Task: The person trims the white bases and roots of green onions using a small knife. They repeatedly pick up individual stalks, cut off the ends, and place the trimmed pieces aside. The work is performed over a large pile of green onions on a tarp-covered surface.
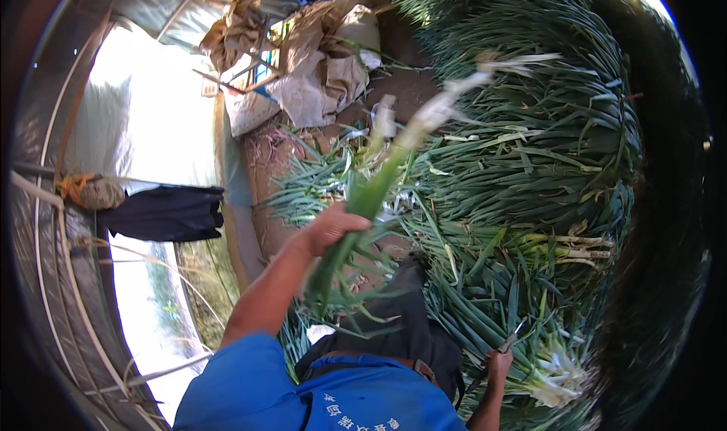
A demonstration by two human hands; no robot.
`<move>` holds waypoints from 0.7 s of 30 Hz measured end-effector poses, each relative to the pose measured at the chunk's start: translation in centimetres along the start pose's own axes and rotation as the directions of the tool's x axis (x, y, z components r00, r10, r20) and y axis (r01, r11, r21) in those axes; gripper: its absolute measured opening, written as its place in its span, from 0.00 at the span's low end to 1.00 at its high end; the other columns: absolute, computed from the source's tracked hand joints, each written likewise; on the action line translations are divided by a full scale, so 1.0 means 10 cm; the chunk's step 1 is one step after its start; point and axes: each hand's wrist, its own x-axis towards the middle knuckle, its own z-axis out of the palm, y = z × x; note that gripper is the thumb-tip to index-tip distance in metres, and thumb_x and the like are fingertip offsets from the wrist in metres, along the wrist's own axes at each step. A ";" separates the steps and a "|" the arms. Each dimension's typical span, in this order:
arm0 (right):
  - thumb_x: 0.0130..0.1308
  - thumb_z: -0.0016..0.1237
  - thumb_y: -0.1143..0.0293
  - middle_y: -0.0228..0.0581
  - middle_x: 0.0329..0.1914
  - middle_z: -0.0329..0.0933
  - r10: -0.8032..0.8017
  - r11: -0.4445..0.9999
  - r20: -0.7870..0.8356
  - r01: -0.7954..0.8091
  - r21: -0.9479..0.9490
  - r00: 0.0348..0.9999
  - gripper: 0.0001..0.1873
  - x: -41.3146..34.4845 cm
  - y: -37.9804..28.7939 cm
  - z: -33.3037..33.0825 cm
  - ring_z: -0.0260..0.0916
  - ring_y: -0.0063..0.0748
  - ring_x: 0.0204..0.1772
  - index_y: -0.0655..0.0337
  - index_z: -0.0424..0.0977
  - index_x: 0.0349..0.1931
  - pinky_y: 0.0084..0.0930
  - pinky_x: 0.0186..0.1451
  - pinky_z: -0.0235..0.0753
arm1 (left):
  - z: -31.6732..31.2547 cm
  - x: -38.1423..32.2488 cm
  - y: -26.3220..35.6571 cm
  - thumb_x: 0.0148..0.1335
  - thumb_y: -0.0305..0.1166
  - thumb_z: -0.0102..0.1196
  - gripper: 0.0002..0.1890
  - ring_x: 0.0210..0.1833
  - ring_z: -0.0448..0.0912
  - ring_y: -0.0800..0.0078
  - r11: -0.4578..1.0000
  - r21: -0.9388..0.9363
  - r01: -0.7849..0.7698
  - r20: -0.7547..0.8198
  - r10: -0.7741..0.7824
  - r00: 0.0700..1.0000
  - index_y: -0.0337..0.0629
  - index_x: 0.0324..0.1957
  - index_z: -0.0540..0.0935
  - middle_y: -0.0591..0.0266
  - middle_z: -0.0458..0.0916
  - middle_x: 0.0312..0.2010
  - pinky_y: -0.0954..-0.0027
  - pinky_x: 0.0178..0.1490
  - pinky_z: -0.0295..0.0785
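Note:
My left hand (335, 226) is closed around the green leaves of a bunch of large green onions (369, 192). The white root ends point up and to the right, blurred, and the leaf tips hang down towards my dark trousers. Low on the right, my right hand (498, 363) grips the handle of a small metal-bladed tool (513, 338), probably a knife, with its tip pointing up. Beside that hand lie more green onions (559, 371) with pale, frayed root ends.
A large pile of green onions (522, 130) fills the right side. Cut leaves (301, 192) litter the brown floor. Stuffed woven sacks (324, 79) and a metal frame (255, 70) stand at the top. A dark garment (164, 212) hangs at left beside a bright opening in the plastic sheeting.

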 end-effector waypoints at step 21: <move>0.51 0.52 0.73 0.43 0.16 0.68 -0.039 0.983 0.010 0.041 -0.181 0.999 0.09 0.33 -0.73 -0.43 0.68 0.42 0.14 0.67 0.70 0.31 0.38 0.19 0.71 | -1.52 -2.30 -2.55 0.58 0.32 0.62 0.08 0.23 0.79 0.63 0.849 -0.520 0.093 -0.763 -0.511 0.396 0.38 0.36 0.81 0.57 0.80 0.27 0.58 0.27 0.77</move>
